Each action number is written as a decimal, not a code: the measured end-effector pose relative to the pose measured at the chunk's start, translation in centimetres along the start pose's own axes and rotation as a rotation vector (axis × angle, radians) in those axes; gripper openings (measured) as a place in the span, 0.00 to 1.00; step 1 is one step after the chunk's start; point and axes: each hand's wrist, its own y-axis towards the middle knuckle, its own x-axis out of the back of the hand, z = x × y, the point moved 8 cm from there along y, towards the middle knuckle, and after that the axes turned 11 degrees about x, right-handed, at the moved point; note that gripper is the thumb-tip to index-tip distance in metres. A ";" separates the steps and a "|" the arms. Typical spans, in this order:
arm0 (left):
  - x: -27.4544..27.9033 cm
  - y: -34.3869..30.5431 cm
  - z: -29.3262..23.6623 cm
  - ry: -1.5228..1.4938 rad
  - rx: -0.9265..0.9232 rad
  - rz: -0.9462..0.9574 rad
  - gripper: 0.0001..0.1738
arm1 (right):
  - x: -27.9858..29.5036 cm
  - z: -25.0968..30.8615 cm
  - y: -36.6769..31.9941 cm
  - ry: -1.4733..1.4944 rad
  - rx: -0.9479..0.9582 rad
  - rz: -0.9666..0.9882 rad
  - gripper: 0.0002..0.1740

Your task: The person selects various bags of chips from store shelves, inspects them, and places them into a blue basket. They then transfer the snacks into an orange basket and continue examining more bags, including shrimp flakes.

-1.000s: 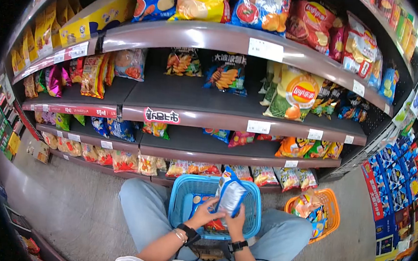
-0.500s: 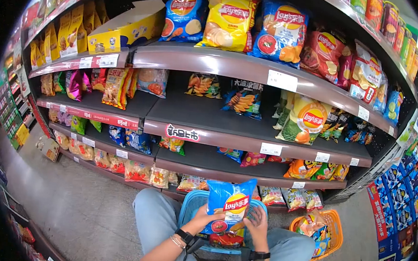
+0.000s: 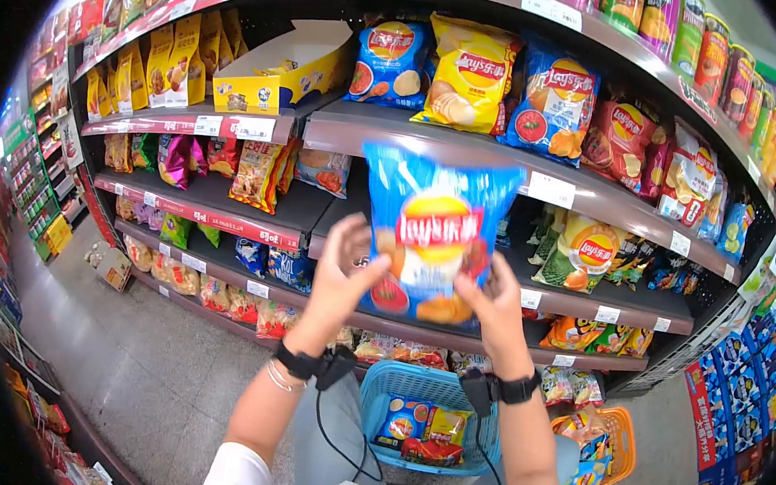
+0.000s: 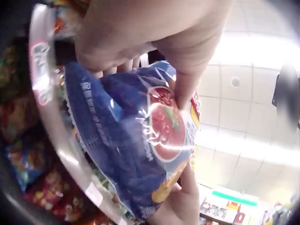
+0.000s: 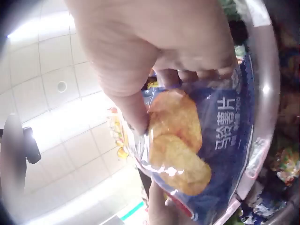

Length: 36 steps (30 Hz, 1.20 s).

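1. Hands share one thing: our left hand (image 3: 338, 270) has one side and our right hand (image 3: 499, 306) has the other side of a blue Lay's potato chip bag (image 3: 442, 231).
2. Our left thumb (image 4: 186, 89) presses on the front, by the round red food picture, and the other fingers go behind. Our right thumb (image 5: 129, 112) presses by the big chip pictures, with fingers behind too. So both hands grip the bag, low on its sides.
3. The bag is right between our hands, so neither hand is nearer. Its long way goes up and down, and its front with the name looks back at us.
4. It is up in the air. From our head, its blurry top covers part of the upper shelf edge (image 3: 337, 132). We can't tell if it touches that edge.
5. On that shelf, a yellow Lay's bag (image 3: 468, 76) and a blue tomato Lay's bag (image 3: 551, 100) stand side by side. A green Lay's bag (image 3: 580, 253) is lower down, to the right.
6. Down below, between our legs (image 3: 326, 447), is a light blue basket (image 3: 413, 383). Inside lie a blue packet (image 3: 404, 419), a yellow packet (image 3: 448, 425) and a red packet (image 3: 431, 451). An orange basket (image 3: 625, 434) is to the right.
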 end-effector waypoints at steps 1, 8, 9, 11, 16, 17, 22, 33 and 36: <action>0.8 1.1 -1.8 0.041 -0.049 -0.063 0.42 | -1.3 1.2 2.1 0.002 0.064 -0.002 0.27; 2.9 10.0 -13.3 0.493 -0.256 -0.179 0.45 | -9.5 4.5 16.9 0.013 0.282 0.006 0.29; 3.6 11.5 -13.7 0.555 -0.239 -0.195 0.43 | -9.4 3.6 18.5 -0.038 0.305 -0.029 0.33; 4.2 13.3 -14.6 0.605 -0.253 -0.218 0.41 | -8.5 0.6 22.5 -0.246 0.331 -0.087 0.38; 5.6 16.9 -16.2 0.783 -0.270 -0.324 0.43 | -10.8 2.1 24.1 -0.499 0.398 0.066 0.44; 6.1 18.1 -16.1 0.776 -0.258 -0.315 0.43 | -11.0 2.1 24.5 -0.505 0.415 0.076 0.44; 7.0 21.5 -16.1 0.853 -0.270 -0.397 0.48 | -11.2 1.1 27.2 -0.581 0.511 0.057 0.42; 7.4 23.4 -13.7 1.092 -0.235 -0.548 0.45 | -11.9 0.5 26.2 -1.108 0.513 -0.057 0.40; 7.6 23.9 -13.2 1.014 -0.241 -0.557 0.44 | -11.9 0.6 26.3 -1.077 0.543 -0.073 0.42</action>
